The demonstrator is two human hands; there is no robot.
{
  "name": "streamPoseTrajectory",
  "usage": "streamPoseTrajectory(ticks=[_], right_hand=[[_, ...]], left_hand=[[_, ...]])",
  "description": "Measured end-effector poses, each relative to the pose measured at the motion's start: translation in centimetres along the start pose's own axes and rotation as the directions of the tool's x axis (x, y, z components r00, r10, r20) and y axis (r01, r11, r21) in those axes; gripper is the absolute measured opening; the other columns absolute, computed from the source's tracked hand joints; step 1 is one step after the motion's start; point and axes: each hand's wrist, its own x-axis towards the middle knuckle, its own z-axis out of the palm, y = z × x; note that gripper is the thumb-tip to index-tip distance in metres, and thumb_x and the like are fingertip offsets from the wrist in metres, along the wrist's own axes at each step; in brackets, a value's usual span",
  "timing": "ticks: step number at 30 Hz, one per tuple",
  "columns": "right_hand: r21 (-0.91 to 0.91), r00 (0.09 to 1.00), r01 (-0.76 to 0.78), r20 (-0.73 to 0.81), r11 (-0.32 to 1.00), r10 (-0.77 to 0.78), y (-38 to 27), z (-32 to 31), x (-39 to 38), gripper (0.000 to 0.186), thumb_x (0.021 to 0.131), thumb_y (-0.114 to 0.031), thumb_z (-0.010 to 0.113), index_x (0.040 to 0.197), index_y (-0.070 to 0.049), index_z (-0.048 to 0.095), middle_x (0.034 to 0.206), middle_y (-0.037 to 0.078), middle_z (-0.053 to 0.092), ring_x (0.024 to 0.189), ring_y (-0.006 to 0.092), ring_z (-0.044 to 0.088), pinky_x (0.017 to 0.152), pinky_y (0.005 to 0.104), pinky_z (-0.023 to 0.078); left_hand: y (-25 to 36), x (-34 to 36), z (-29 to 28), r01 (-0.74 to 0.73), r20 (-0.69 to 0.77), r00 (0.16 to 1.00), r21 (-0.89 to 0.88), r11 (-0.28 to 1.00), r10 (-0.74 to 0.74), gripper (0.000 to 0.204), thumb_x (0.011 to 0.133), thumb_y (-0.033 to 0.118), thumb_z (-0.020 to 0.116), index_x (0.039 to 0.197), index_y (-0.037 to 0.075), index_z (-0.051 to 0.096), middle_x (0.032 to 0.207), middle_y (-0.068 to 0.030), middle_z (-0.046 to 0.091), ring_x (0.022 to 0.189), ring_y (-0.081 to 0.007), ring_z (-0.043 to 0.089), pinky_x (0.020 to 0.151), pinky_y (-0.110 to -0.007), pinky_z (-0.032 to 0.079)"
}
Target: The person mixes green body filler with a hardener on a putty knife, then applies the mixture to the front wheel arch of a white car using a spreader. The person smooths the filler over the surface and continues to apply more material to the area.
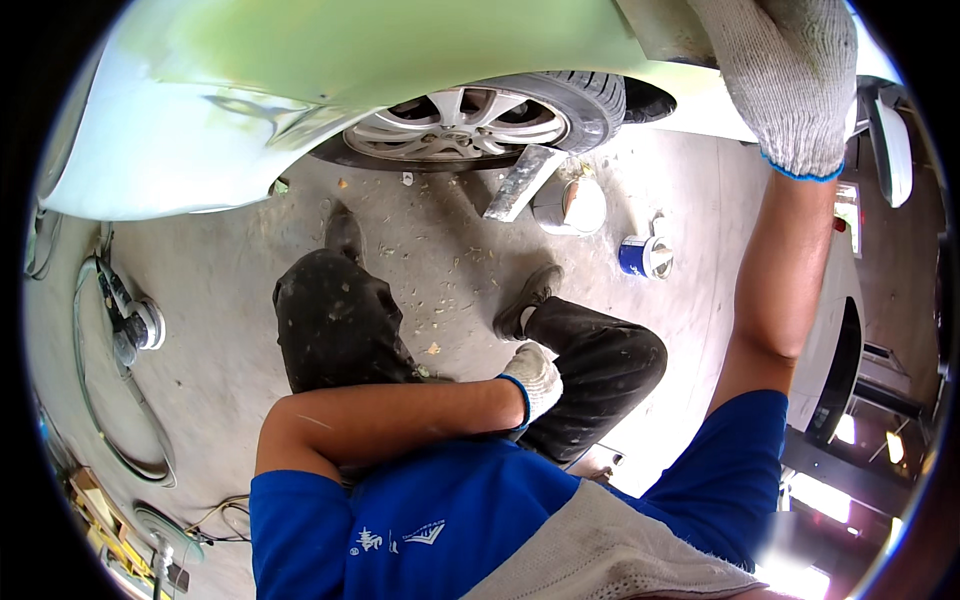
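My right hand (785, 85), in a knitted grey-white glove with a blue cuff, is raised at the upper right against the car. It is closed on a flat grey blade (672, 28) that lies over the pale green car body (400, 45); the fingertips are hidden at the picture's top edge. My left hand (538, 382), gloved the same way, rests as a loose fist by my thigh, and I see nothing in it. Dents and creases mark the body panel (275, 115) left of the wheel (460, 130).
A flat, smeared board (524, 183) leans by the tyre, over a white bucket (575, 207). Beyond stands a small blue-and-white can (645, 257). At left lie a round-pad sander (135, 325) and its hose (90, 390). Debris dots the concrete floor (430, 280).
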Motion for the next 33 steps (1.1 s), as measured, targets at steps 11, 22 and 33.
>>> streamPoseTrajectory(ticks=[11,22,33], right_hand=[[0.008,1.000,0.024,-0.006,1.000,-0.024,-0.8,0.1,0.5,0.038,0.092,0.002,0.058,0.129,0.003,0.056,0.100,0.013,0.070,0.088,0.0185,0.070,0.080,0.0304,0.058],[0.028,0.997,0.078,-0.007,0.997,-0.078,-1.2,0.5,2.4,0.037,0.092,0.002,0.058,0.129,0.002,0.057,0.099,0.012,0.071,0.087,0.0182,0.070,0.079,0.0301,0.059],[-0.021,0.959,0.284,0.023,0.959,-0.284,-4.0,-0.2,3.4,0.036,0.092,0.003,0.057,0.128,0.002,0.057,0.097,0.012,0.071,0.085,0.0179,0.070,0.078,0.0297,0.059]], left_hand=[[0.1,-0.2,0.2,0.037,-0.014,0.999,0.004,0.999,-0.037,0.020,0.090,0.021,0.057,0.095,0.016,0.077,0.085,-0.0046,0.074,0.082,-0.0255,0.071,0.065,-0.044,0.047],[-0.2,-0.3,0.2,0.030,-0.002,1.000,0.002,1.000,-0.030,0.021,0.090,0.020,0.057,0.095,0.016,0.077,0.084,-0.0050,0.074,0.079,-0.0252,0.070,0.062,-0.044,0.046],[-0.7,-0.3,0.3,0.035,-0.069,0.997,-0.010,0.999,-0.035,0.019,0.089,0.021,0.058,0.095,0.016,0.076,0.085,-0.0047,0.072,0.082,-0.0251,0.071,0.066,-0.041,0.047]])
